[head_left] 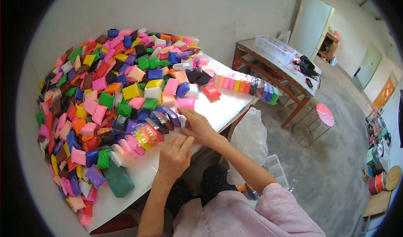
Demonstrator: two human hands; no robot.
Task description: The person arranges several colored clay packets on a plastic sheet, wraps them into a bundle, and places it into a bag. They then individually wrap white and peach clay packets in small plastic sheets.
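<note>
A row of small soft packets [147, 135] in several colours stands near the table's front edge, with clear film showing over part of it. At the row's right end, beside a purple packet [172, 117], my right hand [199, 127] has its fingers and thumb around a small white packet [182, 120], partly hidden. My left hand [173, 156] is closed just in front of the row, fingertips pinched close to my right thumb. What they hold, if anything, is hidden. Left of the row lies a dark green block-like case [119, 180].
A large heap of coloured packets [100, 92] covers much of the white table [226, 105]. A finished-looking clear pack of packets [247, 87] lies at its right end. Beyond are a wooden table [268, 63] with a clear plastic crate [276, 49], and a pink stool [325, 114].
</note>
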